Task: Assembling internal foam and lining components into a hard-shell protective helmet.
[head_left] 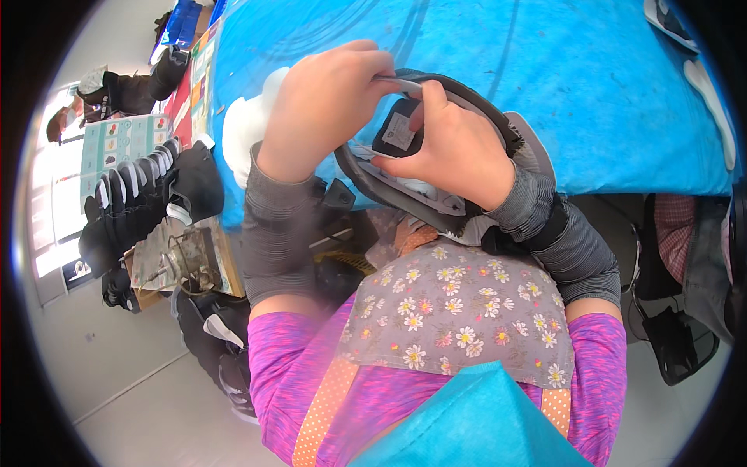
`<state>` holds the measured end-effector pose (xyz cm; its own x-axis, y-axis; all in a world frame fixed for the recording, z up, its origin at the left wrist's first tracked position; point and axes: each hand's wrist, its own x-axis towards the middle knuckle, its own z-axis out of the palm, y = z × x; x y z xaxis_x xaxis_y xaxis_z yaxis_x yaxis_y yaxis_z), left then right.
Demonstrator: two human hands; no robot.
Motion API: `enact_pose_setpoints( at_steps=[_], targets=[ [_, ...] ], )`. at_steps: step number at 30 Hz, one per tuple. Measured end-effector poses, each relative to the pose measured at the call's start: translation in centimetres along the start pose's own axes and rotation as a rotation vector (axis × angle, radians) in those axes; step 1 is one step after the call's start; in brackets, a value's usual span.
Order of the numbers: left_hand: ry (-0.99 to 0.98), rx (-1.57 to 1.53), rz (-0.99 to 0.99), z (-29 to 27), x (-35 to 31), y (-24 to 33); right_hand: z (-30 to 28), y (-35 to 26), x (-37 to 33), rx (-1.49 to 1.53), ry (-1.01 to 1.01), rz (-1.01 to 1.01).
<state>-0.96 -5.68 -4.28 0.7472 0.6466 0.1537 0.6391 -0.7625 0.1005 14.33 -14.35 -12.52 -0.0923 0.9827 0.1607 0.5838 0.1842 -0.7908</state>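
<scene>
A dark boot (366, 180) with grey lining rests against the near edge of the blue-covered table, its opening facing up. A black tongue with a white label (399, 131) shows inside the opening. My left hand (331, 97) is closed, pinching the far rim of the boot between thumb and fingers. My right hand (459, 148) reaches over the opening, one finger up at the same rim and another digit down inside by the lining. What its fingertips grip inside is partly hidden.
White rounded pieces (243, 128) lie left of my left wrist. Several black boots (128, 191) stand in a row at the left. A white insole-shaped piece (712, 109) lies at the table's right edge. Another person's legs (704, 257) show at the right.
</scene>
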Motion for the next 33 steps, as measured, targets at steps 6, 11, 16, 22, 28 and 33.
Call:
enact_pose_setpoints(
  at_steps=[6,11,16,22,28,33],
  targets=[
    [0.012,-0.007,-0.035,0.2,-0.1,0.0,-0.1,0.4,0.1,-0.006,0.004,-0.012],
    [0.05,0.017,-0.102,1.1,-0.2,-0.3,-0.2,-0.2,-0.6,0.039,-0.199,0.041],
    [-0.009,-0.736,-0.197,1.3,-0.8,-2.2,1.2,0.5,-0.8,0.255,0.172,-0.324],
    [0.236,-1.119,-0.135,5.7,-2.3,-0.7,2.0,0.7,-1.0,0.215,0.255,-0.411],
    [0.341,-1.205,-0.159,6.5,-2.1,0.3,2.9,1.2,-1.0,0.215,0.256,-0.486],
    [0.458,-1.15,-0.166,7.3,-1.9,0.5,3.3,1.3,-0.5,0.174,0.286,-0.526]
  ],
)
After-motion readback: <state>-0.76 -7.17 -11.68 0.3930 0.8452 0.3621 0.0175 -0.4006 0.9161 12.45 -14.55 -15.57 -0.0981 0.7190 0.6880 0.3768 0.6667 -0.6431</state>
